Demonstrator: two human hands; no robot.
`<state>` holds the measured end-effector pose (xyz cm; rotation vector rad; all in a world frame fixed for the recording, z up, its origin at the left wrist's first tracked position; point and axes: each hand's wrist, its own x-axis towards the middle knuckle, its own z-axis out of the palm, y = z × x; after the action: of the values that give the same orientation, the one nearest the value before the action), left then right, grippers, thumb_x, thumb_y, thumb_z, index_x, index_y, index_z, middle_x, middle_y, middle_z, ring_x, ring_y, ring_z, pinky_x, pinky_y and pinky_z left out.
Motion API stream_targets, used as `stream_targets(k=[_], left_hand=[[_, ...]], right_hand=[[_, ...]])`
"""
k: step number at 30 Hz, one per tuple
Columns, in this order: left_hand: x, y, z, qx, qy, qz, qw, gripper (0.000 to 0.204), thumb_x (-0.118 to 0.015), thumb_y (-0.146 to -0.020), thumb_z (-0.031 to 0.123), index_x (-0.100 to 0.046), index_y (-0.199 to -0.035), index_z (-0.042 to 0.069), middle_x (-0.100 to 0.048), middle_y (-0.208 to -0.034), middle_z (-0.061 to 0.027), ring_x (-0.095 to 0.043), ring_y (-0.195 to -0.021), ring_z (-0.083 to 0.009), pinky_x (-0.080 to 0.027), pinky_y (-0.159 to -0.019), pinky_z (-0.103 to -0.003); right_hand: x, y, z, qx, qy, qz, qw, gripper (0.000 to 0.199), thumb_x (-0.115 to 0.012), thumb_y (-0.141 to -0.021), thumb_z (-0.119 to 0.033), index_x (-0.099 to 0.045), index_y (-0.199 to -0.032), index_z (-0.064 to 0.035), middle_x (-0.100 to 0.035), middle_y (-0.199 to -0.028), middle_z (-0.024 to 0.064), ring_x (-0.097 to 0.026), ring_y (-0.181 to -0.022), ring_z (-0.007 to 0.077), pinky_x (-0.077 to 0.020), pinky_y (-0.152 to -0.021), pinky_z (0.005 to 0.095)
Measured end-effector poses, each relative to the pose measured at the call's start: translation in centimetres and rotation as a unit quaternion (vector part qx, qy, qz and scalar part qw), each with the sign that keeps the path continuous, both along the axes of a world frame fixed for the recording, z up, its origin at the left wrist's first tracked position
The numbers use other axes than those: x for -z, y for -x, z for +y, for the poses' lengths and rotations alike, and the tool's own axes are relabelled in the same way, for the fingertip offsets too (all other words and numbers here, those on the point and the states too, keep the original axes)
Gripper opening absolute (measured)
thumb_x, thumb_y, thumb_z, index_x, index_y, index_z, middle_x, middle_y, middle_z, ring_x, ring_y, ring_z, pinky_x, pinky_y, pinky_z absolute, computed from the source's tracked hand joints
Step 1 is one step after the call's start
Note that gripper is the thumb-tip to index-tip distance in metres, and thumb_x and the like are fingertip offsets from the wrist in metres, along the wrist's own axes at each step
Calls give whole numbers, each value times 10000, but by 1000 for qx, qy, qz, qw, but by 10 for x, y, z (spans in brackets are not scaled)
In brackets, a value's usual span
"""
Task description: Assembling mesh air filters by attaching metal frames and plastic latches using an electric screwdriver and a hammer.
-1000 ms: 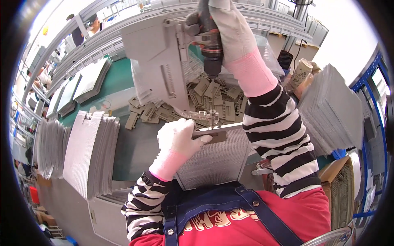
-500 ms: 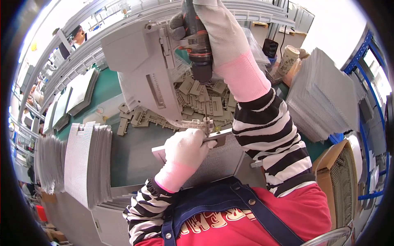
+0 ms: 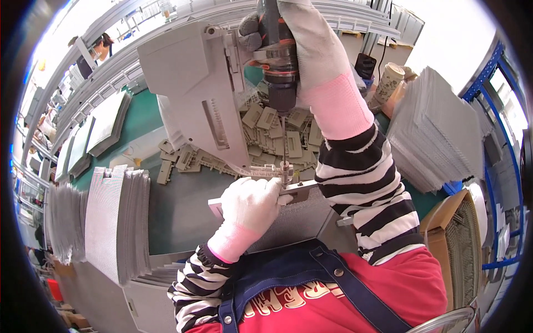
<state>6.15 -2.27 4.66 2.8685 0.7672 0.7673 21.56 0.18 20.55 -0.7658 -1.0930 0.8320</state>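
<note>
My right hand, in a white glove with a pink cuff, is wrapped round a dark power screwdriver pointing down. Its long thin bit reaches a small clear guide at the foot of a pale grey stand. Under that guide, my gloved left hand closes on the upper edge of a grey mesh panel, thumb along a light strip. The panel leans at the table's near edge, against my apron. Its contact point with the bit is too small to make out.
Loose beige plastic parts lie heaped behind the stand. Stacks of mesh panels stand at the left, and another tall stack at the right. A patterned cup is at the back right. An open cardboard box sits near my right elbow.
The screwdriver and my right hand have shifted slightly right, with more of the bit showing. The stand and guide appear a little further right and lower. My left hand keeps its hold.
</note>
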Motion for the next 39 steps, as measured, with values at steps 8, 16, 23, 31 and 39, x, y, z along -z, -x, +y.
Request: stream_targets(k=[8, 16, 23, 31, 39], left_hand=[[1, -2, -12, 7, -40, -30, 999, 285, -739, -621, 338, -619, -766, 124, -544, -593, -18, -573, -584, -207, -457, -584, -336], [5, -13, -15, -3, -95, -28, 995, 278, -721, -637, 357, -596, -745, 133, -515, -594, -3, -546, -564, -198, -467, -618, -327], [24, -18, -8, 21, -95, -61, 993, 269, -717, -646, 352, -571, -726, 142, -520, -612, 17, -546, -560, -172, -433, -558, -331], [41, -11, 0, -13, -75, -31, 997, 412, -675, -724, 359, -629, -1121, 256, -626, -836, 47, -614, -698, -158, -472, -577, -325], [35, -16, 9, -83, -57, -98, 990, 407, -738, -605, 441, -695, -938, 212, -636, -813, -9, -588, -824, -212, -397, -871, -413]], right_hand=[[3, 2, -12, -40, -2, 53, 998, 445, -482, -915, -492, -471, -1080, -78, -558, -784, 38, -551, -631, 106, -454, -552, 226], [14, 1, -7, 35, -146, -5, 989, 399, -558, -912, -357, -463, -1175, -73, -532, -909, -8, -501, -784, 65, -417, -732, 220], [88, -15, -16, 13, -33, 100, 994, 562, -546, -863, -539, -485, -1085, -26, -574, -730, 63, -554, -584, 107, -463, -527, 256], [91, -16, -16, -29, -49, 53, 997, 846, -443, -798, -699, -376, -1273, -3, -575, -735, 99, -553, -558, 140, -456, -489, 252], [112, -22, 8, -143, -148, 101, 974, 747, -588, -819, -564, -374, -1289, -23, -570, -787, 54, -525, -589, 94, -434, -515, 225]])
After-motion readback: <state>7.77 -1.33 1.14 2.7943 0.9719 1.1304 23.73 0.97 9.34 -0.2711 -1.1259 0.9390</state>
